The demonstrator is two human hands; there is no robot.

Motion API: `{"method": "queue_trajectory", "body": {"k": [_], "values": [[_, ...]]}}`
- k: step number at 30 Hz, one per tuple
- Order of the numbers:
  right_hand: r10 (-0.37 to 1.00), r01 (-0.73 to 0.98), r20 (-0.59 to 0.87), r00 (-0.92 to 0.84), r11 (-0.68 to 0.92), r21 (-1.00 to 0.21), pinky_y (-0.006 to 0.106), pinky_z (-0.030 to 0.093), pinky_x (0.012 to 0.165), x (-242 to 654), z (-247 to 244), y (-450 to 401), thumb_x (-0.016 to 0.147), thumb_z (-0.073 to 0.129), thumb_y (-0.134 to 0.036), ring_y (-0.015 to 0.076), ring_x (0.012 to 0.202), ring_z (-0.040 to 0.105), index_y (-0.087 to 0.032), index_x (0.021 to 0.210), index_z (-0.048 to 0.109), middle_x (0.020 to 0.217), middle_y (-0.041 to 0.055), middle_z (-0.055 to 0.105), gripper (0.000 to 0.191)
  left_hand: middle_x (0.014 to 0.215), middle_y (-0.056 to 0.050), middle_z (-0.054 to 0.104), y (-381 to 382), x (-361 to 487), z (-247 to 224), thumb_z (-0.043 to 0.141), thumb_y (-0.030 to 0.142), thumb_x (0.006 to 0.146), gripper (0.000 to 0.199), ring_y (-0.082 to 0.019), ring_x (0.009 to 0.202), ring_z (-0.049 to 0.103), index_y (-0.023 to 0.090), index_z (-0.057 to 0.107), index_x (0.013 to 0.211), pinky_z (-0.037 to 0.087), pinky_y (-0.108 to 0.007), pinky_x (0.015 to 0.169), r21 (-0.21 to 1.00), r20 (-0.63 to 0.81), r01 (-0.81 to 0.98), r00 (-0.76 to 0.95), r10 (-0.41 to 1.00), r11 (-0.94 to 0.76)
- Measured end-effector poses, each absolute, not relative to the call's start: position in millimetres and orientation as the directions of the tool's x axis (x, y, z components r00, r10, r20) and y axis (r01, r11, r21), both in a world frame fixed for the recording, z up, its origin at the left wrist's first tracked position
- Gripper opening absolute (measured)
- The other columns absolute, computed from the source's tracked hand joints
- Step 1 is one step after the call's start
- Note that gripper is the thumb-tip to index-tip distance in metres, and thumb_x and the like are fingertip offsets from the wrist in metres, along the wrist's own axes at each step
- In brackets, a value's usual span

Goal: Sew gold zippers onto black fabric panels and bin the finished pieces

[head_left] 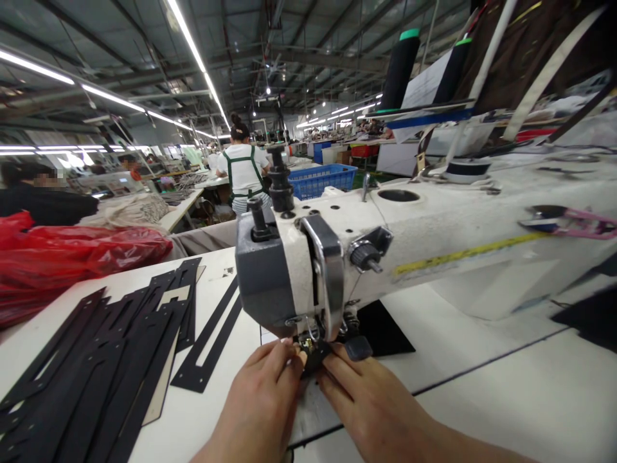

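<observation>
Both hands are at the needle area of a white sewing machine (337, 238). My left hand (267, 389) is closed, thumb and fingers pinched on the left edge of a small black piece of material (315, 357). From the other side my right hand (364, 392) grips the same piece, its fingers pressed together beside the dark lever pad (358, 348). The presser foot and needle sit right above the fingertips and partly hide them. Behind the machine head, a flat black piece (385, 331) lies on the white table (463, 360).
Many black strips with slots (125, 360) are piled at left, one slotted strip (205, 350) nearer the machine. A red plastic bag (81, 257) borders the table. Pink-handled snips (573, 222) rest on the machine arm. Beyond stand a blue crate (322, 182) and a co-worker (243, 167).
</observation>
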State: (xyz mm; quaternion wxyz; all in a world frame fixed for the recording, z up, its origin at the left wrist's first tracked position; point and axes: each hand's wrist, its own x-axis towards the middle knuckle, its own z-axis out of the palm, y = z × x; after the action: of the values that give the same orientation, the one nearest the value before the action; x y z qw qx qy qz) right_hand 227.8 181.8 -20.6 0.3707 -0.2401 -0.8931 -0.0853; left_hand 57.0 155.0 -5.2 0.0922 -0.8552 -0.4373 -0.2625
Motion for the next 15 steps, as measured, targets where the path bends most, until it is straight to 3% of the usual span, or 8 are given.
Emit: {"method": "queue_trajectory", "body": {"k": [6, 8, 13, 15], "values": [[0.47, 0.572, 0.635, -0.613, 0.819, -0.054, 0.036, 0.05, 0.061, 238, -13, 190, 0.08, 0.043, -0.001, 0.0234, 0.071, 0.055, -0.011, 0.074, 0.061, 0.077, 0.0115, 0.062, 0.021, 0.091, -0.007, 0.067, 152, 54, 7, 0.04, 0.013, 0.087, 0.022, -0.018, 0.082, 0.064, 0.017, 0.061, 0.094, 0.056, -0.03, 0.072, 0.292, 0.56, 0.782, 0.328, 0.761, -0.552], [0.467, 0.561, 0.624, -0.626, 0.826, -0.055, 0.037, 0.05, 0.06, 239, -11, 193, 0.08, 0.043, -0.001, 0.0237, 0.07, 0.055, -0.012, 0.072, 0.06, 0.075, 0.0109, 0.061, 0.022, 0.092, -0.008, 0.067, 151, 54, 5, 0.041, 0.015, 0.088, 0.021, -0.018, 0.084, 0.064, 0.017, 0.062, 0.092, 0.056, -0.031, 0.073, 0.246, 0.562, 0.779, 0.37, 0.739, -0.577], [0.454, 0.531, 0.648, -0.611, 0.843, -0.089, 0.036, 0.049, 0.063, 243, -5, 190, 0.082, 0.039, -0.001, 0.022, 0.071, 0.055, -0.013, 0.068, 0.06, 0.071, 0.0086, 0.061, 0.027, 0.096, -0.014, 0.064, 150, 53, -6, 0.037, 0.01, 0.088, 0.026, -0.022, 0.093, 0.062, 0.011, 0.059, 0.1, 0.053, -0.038, 0.082, -0.063, 0.528, 0.764, 0.572, 0.628, -0.642], [0.441, 0.512, 0.692, -0.571, 0.851, -0.12, 0.037, 0.049, 0.067, 245, -2, 187, 0.083, 0.042, -0.004, 0.0216, 0.073, 0.056, -0.012, 0.074, 0.062, 0.074, 0.0087, 0.062, 0.023, 0.095, -0.015, 0.064, 150, 52, -9, 0.035, 0.01, 0.088, 0.027, -0.023, 0.094, 0.062, 0.009, 0.058, 0.101, 0.052, -0.039, 0.084, -0.108, 0.515, 0.757, 0.597, 0.615, -0.645]]}}
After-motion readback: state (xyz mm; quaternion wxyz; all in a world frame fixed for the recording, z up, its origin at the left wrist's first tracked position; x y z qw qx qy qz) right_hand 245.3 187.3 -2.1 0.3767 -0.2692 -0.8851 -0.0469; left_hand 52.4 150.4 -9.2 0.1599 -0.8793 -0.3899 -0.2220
